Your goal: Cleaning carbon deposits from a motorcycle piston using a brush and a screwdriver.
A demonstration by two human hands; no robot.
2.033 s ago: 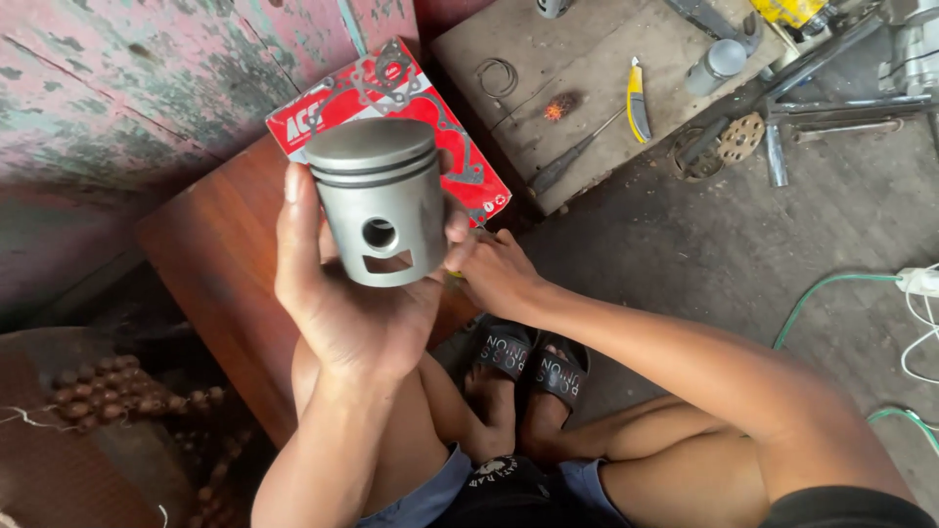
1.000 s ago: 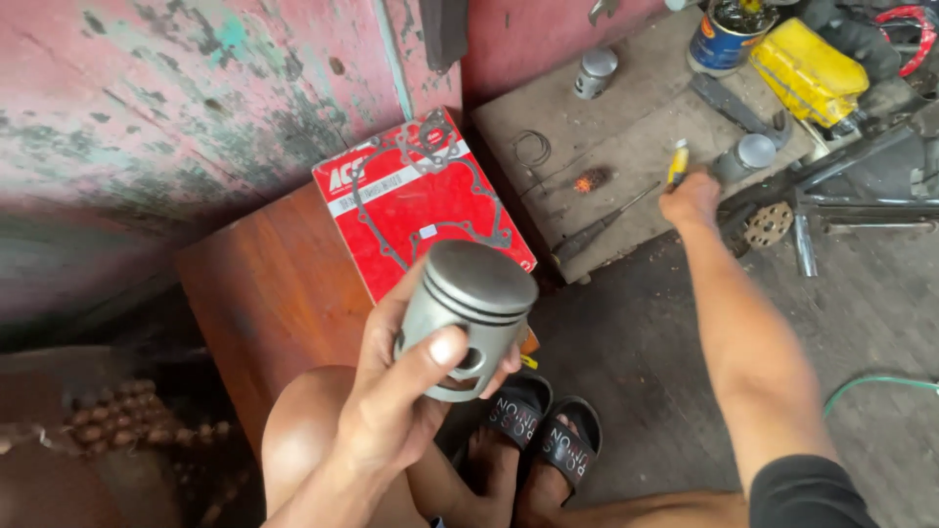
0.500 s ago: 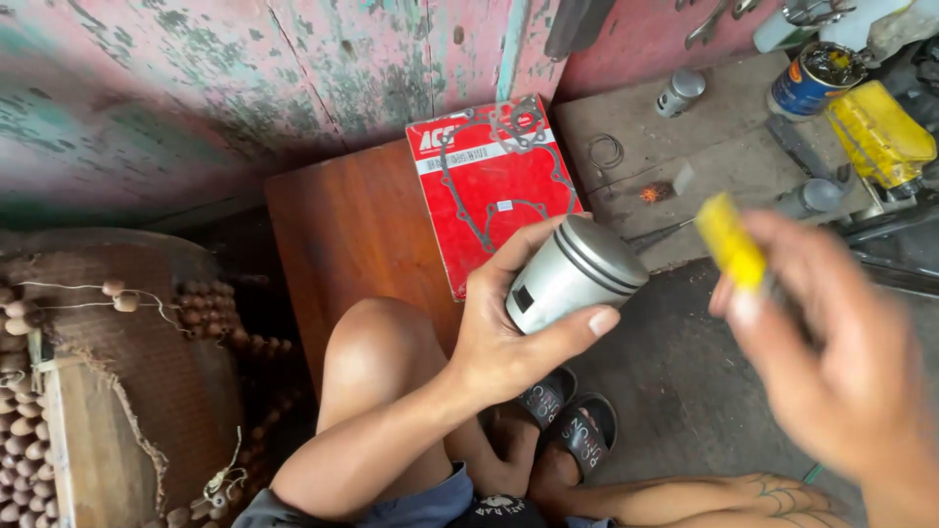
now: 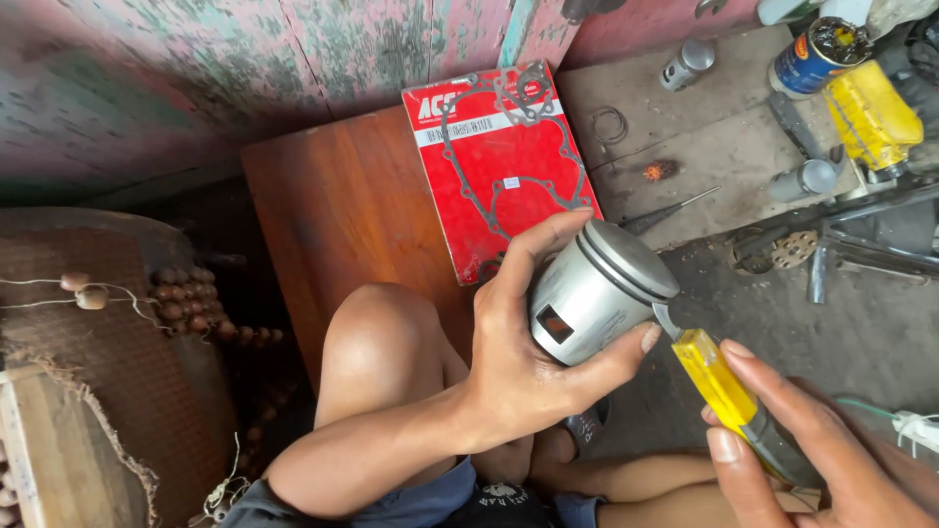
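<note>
I see a red flat gasket package [image 4: 501, 171], rectangular with a white label strip near its far edge, lying on the brown wooden board [image 4: 333, 205] against the far wall. Nearer, my left hand [image 4: 523, 357] grips a grey metal piston [image 4: 599, 290], crown tilted up-right, a square opening in its skirt. My right hand [image 4: 831, 460] pinches a yellow-handled tool [image 4: 729, 391], its tip touching the piston's right side.

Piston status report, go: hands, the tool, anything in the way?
Left hand gripping grey piston around its skirt. Right hand holding yellow-handled tool, tip at the piston's lower edge. Nothing between them; red gasket pack lies behind on the wooden board.
</note>
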